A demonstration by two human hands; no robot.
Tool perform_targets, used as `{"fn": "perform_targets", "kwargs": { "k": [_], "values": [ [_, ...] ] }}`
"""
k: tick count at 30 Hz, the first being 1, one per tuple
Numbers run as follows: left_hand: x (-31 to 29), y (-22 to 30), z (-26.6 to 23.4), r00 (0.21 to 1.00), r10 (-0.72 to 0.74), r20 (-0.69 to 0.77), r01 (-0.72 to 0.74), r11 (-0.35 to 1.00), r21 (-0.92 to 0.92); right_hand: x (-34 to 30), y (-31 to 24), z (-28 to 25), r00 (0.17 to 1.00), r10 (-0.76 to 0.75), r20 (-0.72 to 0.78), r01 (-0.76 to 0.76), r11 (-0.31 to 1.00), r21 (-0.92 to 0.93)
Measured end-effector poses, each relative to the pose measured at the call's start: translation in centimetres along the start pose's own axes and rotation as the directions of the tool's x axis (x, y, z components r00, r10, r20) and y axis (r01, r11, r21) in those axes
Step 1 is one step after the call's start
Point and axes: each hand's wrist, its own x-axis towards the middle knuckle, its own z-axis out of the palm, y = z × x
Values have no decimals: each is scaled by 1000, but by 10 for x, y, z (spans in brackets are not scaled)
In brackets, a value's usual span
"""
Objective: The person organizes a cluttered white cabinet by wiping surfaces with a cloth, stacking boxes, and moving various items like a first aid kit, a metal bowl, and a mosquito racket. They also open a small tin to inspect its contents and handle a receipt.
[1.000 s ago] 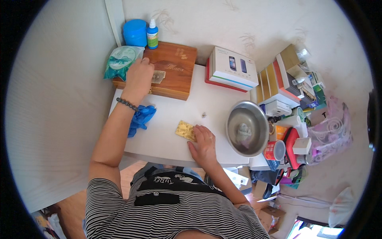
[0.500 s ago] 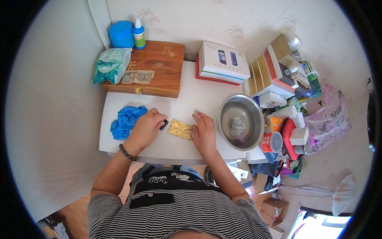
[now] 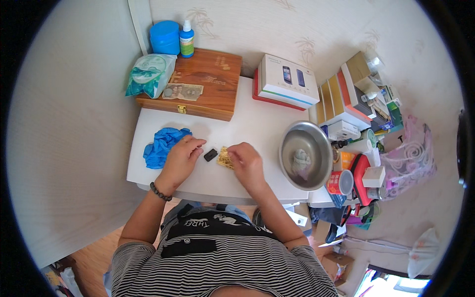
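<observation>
A small black box-shaped object [image 3: 211, 155] lies on the white table between my two hands. My left hand [image 3: 184, 157], with a dark beaded bracelet at the wrist, is just left of it; thumb and forefinger are apart, holding nothing. My right hand [image 3: 249, 162] has its fingers drawn together on a yellow patterned cloth [image 3: 224, 158]. That hand covers the cloth's right part. Crumpled blue gloves [image 3: 163, 148] lie beside my left hand, partly behind it.
Behind is a wooden case [image 3: 210, 84] bearing a banknote [image 3: 184, 92] and a wipes packet [image 3: 151, 76]. A phone box [image 3: 289, 81] stands at the back. On the right, a steel bowl [image 3: 316, 175] holds a wet-looking pale bundle, with stacked boxes and a red tub [image 3: 336, 182] beyond.
My left hand has let go of the black object, which now lies on the table. My right hand has moved left over the yellow cloth. The whole view has shifted slightly.
</observation>
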Motion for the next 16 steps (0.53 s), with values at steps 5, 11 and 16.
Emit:
{"fn": "perform_targets", "kwargs": {
  "k": [5,11,16],
  "values": [
    [1,4,-12,991,14,-135,-18,999,-26,7,-6,33,911,-332,244,371,919,-135],
    [7,13,-36,974,-12,-225,0,999,-52,13,-6,39,969,-157,189,152,988,39],
    [5,13,-29,999,-32,-41,19,960,-281,23,16,34,801,309,512,-564,105,819]
  ]
}}
